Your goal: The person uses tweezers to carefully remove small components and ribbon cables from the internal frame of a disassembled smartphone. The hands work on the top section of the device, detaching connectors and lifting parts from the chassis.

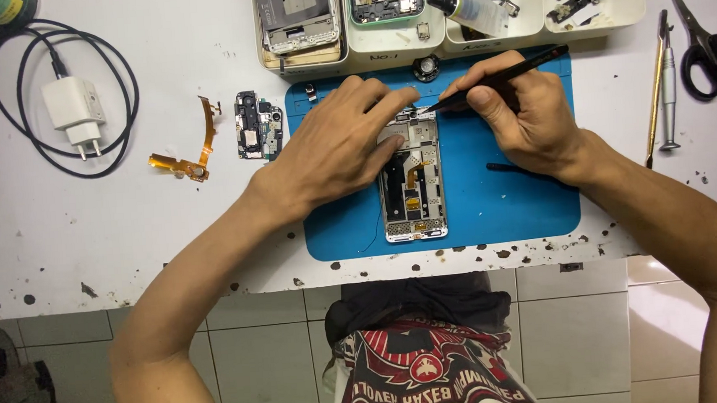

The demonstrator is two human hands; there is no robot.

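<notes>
Your left hand (pixel 342 148) lies flat, fingers spread, pinning the opened phone (pixel 412 181) on the blue mat (pixel 494 209) — your right hand (pixel 521 118) pinches a black spudger (pixel 497 80), tip at the phone's top edge

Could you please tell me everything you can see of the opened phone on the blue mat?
The opened phone lies flat, lengthwise, on the blue mat, back cover off. Its pale frame shows dark boards and an orange flex cable. The left hand presses its upper part; the right hand holds a black tool tipped at its top edge.

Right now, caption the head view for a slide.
Left hand steadies opened phone on blue mat; right hand works black tool.
</notes>
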